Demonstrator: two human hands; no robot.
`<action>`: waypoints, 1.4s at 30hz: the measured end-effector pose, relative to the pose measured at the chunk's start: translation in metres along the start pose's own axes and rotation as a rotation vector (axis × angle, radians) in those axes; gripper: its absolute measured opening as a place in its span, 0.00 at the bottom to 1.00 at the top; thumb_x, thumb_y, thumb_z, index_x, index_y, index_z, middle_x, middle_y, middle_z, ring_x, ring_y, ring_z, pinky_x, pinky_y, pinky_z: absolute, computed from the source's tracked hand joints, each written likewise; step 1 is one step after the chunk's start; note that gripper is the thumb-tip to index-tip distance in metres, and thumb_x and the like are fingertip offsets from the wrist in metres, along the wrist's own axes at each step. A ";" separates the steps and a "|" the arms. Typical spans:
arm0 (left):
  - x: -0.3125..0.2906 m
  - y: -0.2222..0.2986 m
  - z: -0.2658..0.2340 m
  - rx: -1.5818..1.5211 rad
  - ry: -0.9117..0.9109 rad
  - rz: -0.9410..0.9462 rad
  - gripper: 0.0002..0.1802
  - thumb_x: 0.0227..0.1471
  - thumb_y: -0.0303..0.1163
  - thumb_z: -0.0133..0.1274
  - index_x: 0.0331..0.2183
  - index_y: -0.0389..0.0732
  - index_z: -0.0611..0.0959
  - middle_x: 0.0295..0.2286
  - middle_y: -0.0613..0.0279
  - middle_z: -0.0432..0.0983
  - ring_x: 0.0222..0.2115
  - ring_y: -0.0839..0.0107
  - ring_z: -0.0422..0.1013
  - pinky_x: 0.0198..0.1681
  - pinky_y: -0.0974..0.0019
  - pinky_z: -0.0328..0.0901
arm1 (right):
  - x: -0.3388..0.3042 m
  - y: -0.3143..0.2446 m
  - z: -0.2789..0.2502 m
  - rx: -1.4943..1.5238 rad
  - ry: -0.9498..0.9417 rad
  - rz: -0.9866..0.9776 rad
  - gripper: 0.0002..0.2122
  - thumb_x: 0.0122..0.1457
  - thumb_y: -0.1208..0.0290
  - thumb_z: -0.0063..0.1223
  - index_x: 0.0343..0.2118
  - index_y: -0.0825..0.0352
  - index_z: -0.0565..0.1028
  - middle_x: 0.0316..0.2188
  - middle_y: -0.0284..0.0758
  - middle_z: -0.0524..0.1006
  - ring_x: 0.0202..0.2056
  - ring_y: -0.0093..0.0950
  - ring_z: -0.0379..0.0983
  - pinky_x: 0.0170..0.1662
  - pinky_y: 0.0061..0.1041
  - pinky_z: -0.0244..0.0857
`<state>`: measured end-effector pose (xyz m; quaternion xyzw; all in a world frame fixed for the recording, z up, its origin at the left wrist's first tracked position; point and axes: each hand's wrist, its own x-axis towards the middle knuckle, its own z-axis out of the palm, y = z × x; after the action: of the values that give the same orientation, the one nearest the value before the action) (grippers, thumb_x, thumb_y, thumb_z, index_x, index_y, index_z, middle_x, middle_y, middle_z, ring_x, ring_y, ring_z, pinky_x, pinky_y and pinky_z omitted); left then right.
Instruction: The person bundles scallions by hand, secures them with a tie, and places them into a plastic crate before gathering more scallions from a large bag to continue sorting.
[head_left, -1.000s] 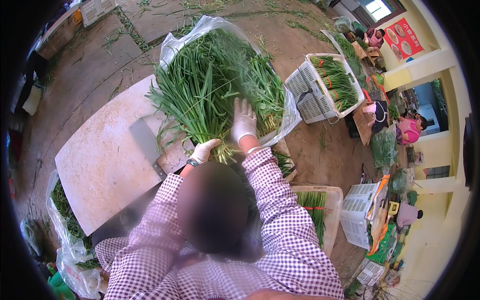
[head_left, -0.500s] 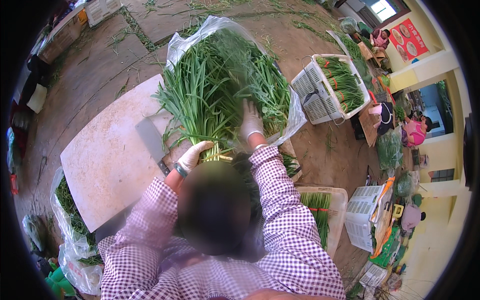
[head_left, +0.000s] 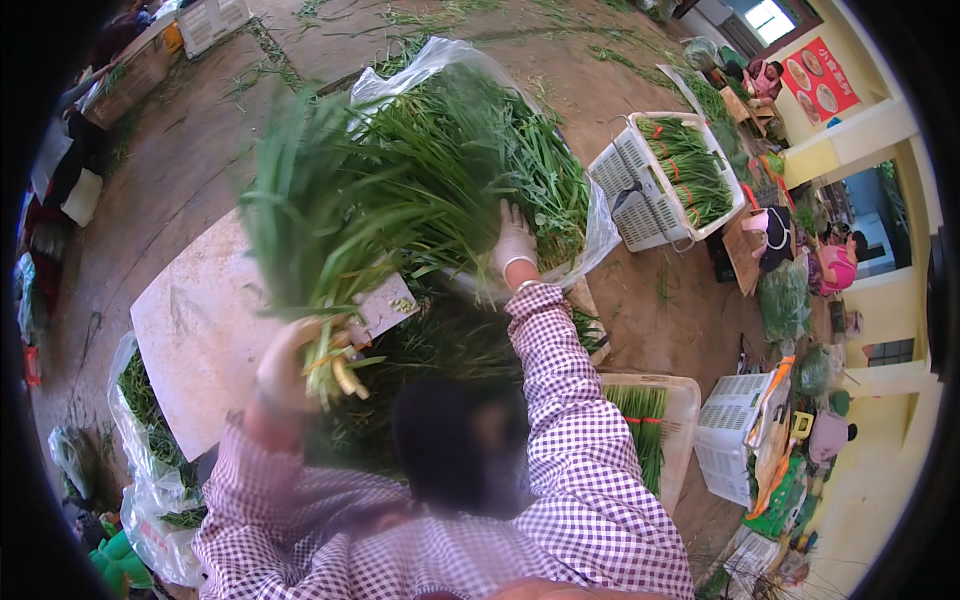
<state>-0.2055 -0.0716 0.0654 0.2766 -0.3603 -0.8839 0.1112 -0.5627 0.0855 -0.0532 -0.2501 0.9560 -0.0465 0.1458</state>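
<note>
My left hand (head_left: 288, 358), gloved and blurred by motion, is closed around the pale stem ends of a bunch of long-leaved greens (head_left: 325, 210). The bunch stands up over the white board (head_left: 190, 340), its leaf tips smeared. My right hand (head_left: 514, 243), also gloved, lies with fingers apart against a heap of the same kind of greens (head_left: 450, 130). That heap rests in a clear plastic bag (head_left: 603, 225) ahead of me. A dark rounded shape covers part of the view in front of my chest.
White crates of greens banded in red stand to the right: a tall one (head_left: 627, 185) and a low one (head_left: 683, 420). Another white crate (head_left: 722, 425) is farther right. A plastic bag of greens (head_left: 150, 500) sits at the left. Other people work along the right wall.
My left hand has pulled the bunch away from the heap, left and toward me, over the board. My right hand has shifted slightly right and nearer, still on the heap.
</note>
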 end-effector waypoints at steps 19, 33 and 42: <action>-0.100 -0.080 -0.138 -0.591 0.306 -0.162 0.10 0.48 0.28 0.56 0.35 0.38 0.79 0.31 0.58 0.79 0.29 0.63 0.76 0.35 0.49 0.74 | -0.064 -0.038 -0.084 -0.272 0.326 -0.182 0.29 0.46 0.63 0.63 0.52 0.60 0.65 0.55 0.37 0.65 0.57 0.34 0.59 0.55 0.34 0.58; -0.109 -0.076 -0.130 -0.347 0.363 -0.066 0.12 0.56 0.34 0.42 0.35 0.37 0.75 0.25 0.57 0.73 0.25 0.60 0.72 0.30 0.55 0.71 | -0.036 0.004 -0.201 -0.063 0.401 0.250 0.17 0.58 0.59 0.40 0.38 0.64 0.79 0.40 0.49 0.76 0.43 0.46 0.74 0.43 0.42 0.68; -0.100 -0.116 -0.211 -0.522 0.002 -0.166 0.17 0.54 0.39 0.48 0.39 0.36 0.77 0.33 0.50 0.78 0.33 0.43 0.75 0.32 0.50 0.73 | -0.124 -0.060 -0.257 0.368 0.601 -0.206 0.12 0.63 0.65 0.43 0.31 0.65 0.78 0.14 0.32 0.71 0.17 0.22 0.67 0.21 0.25 0.59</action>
<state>-0.0027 -0.0708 -0.0984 0.2681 -0.0963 -0.9527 0.1064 -0.5092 0.0980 0.2331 -0.2897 0.9017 -0.3036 -0.1045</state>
